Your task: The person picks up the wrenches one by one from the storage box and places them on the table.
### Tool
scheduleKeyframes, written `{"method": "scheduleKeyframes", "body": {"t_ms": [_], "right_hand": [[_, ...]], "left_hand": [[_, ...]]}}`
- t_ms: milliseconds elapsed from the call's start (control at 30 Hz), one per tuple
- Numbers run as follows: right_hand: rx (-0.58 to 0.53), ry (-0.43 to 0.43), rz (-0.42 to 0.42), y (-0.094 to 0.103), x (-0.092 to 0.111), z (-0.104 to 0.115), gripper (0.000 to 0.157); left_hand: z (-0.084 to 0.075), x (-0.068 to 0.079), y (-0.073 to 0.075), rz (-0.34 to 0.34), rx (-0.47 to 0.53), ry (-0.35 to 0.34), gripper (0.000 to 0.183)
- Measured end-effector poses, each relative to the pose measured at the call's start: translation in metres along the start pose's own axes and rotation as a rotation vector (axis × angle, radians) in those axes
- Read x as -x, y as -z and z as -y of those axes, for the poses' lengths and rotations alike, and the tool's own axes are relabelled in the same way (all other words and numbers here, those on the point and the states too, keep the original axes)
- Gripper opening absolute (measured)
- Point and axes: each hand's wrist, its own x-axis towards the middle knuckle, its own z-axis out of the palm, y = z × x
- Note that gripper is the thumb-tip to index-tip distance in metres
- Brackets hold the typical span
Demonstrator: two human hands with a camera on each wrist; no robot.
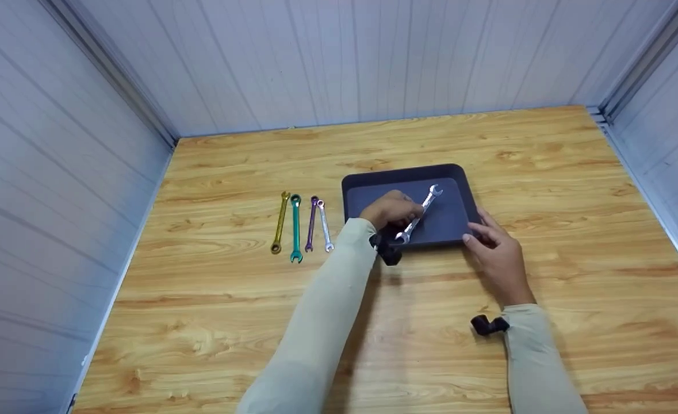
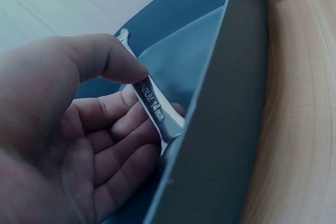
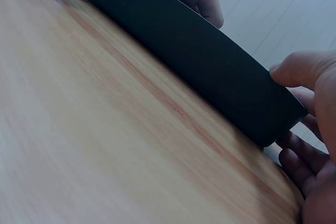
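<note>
A dark rectangular tray (image 1: 448, 225) lies on the wooden table. Reaching into it, my left hand (image 1: 395, 208) pinches a silver wrench (image 1: 430, 199) by the middle of its shaft. The wrench slants across the tray, one end near the front wall. In the left wrist view, thumb and fingers grip the wrench (image 2: 155, 106), and lettering shows on its shaft. My right hand (image 1: 500, 261) holds the tray's near right corner. In the right wrist view, its thumb presses the rim of the tray (image 3: 199, 56) while other fingers curl low around the corner, partly hidden.
Left of the tray, several wrenches lie side by side on the table (image 1: 200, 299): a gold wrench (image 1: 281, 224), a green wrench (image 1: 296, 227), a purple wrench (image 1: 311, 225) and a small silver wrench (image 1: 325, 227). Pale panel walls (image 1: 327, 63) enclose the table's back and sides.
</note>
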Motion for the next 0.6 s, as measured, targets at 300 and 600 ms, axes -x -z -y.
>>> {"method": "scheduleKeyframes", "body": {"t_ms": [300, 600], "right_hand": [[0.014, -0.012, -0.008, -0.0014, 0.0003, 0.0001, 0.039], [-0.001, -0.030, 0.000, -0.0006, 0.0009, 0.0043, 0.039]], "left_hand": [[0.0049, -0.0032, 0.0029, -0.007, 0.117, -0.011, 0.014], [0.0063, -0.0056, 0.0027, -0.025, 0.115, -0.002, 0.009]]}}
